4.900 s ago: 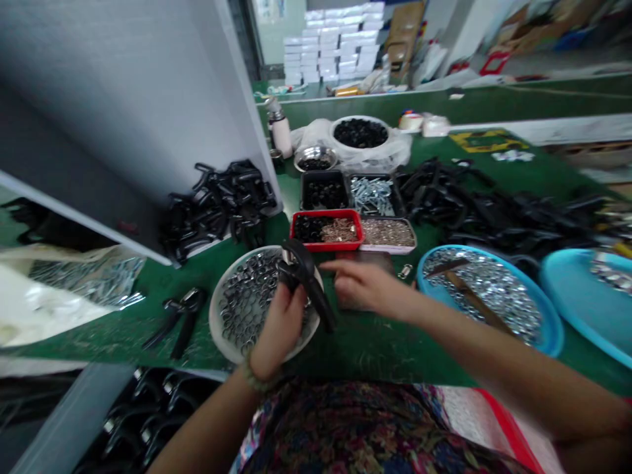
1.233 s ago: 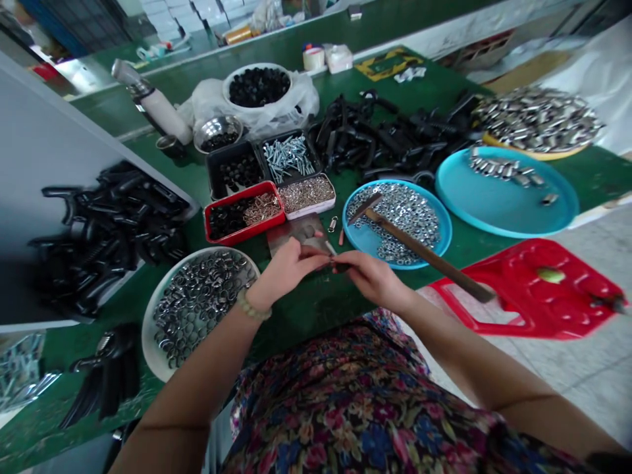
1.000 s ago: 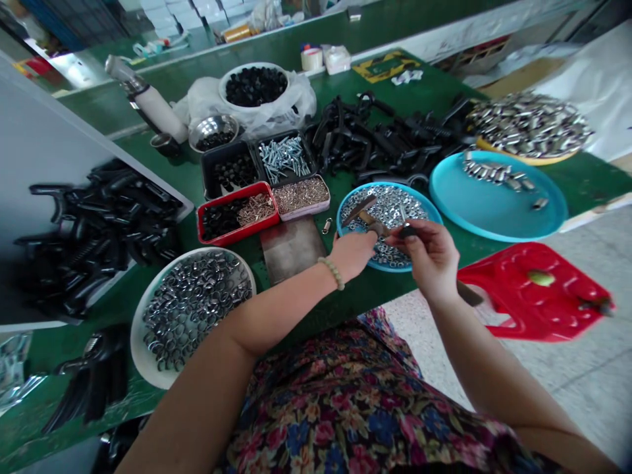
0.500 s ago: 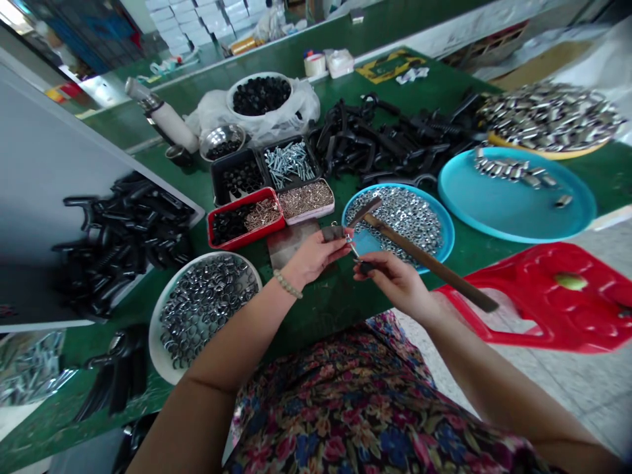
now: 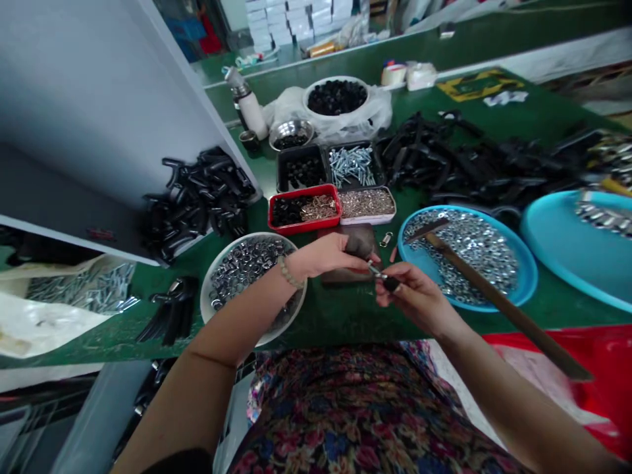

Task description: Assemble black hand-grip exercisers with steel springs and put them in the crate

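My right hand (image 5: 417, 293) is closed in a pinch on a screw with a black knob (image 5: 391, 284), its metal shank pointing up and left. At the tip of that shank, my left hand (image 5: 333, 255) pinches a small bright metal piece (image 5: 371, 264), too small to make out fully. Something dark grey covers part of the left fingers. Both hands meet over a flat metal plate (image 5: 340, 276) on the bench. Just beyond them lies a loose metal clip (image 5: 386, 239). A hammer (image 5: 494, 293) rests across the blue tray (image 5: 530, 273) of small metal parts.
A white bowl (image 5: 203, 299) of metal rings stands left. Behind are a red box (image 5: 303, 228) of black parts and brass-coloured pieces, a pale box (image 5: 368, 219) of small pieces and a black box (image 5: 378, 184) of screws. Black handles (image 5: 454, 161) are heaped at the back right.
The view has swung right, so the bench things appear shifted. My hands stay together on the screw, and the clip beyond them now shows clearly.
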The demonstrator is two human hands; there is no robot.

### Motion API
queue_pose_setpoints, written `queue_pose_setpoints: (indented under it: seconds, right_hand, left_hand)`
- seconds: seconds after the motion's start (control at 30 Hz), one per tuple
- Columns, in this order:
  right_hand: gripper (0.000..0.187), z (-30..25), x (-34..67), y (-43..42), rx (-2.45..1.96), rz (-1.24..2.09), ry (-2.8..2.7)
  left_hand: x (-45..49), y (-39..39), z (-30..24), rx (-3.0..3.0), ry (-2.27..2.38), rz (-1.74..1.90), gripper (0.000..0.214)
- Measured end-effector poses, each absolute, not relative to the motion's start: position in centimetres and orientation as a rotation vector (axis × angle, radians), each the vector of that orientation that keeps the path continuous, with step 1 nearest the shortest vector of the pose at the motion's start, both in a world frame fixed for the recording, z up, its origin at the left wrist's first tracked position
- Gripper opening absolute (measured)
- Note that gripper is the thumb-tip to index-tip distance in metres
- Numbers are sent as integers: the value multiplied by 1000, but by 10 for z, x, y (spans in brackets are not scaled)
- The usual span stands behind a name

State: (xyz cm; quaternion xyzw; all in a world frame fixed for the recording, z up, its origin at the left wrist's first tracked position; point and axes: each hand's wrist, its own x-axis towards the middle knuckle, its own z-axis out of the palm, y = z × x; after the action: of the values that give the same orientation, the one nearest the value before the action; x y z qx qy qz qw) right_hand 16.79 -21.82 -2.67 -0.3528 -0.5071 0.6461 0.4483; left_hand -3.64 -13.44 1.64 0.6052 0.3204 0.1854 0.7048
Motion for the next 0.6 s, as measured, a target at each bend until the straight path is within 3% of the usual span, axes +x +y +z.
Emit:
queue_pose_setpoints:
  seconds: [0.07, 0.27, 0.4, 0.6]
  right_hand:
    - [25, -30, 156, -215, -766, 1711, -913]
    - [23, -34, 146, -207, -725, 1806, -865]
    - [21, -44, 149, -203, -814, 1681, -1002]
    - [19, -53, 147, -201, -823, 1678, -1094]
  left_hand:
    - [-38, -141, 18, 1556, 694, 599, 6]
    - [-49, -154, 12, 2038, 998, 928, 32]
    - [-56, -161, 30, 2044, 641, 795, 31]
    - [-64, -173, 53, 1695, 650, 593, 26]
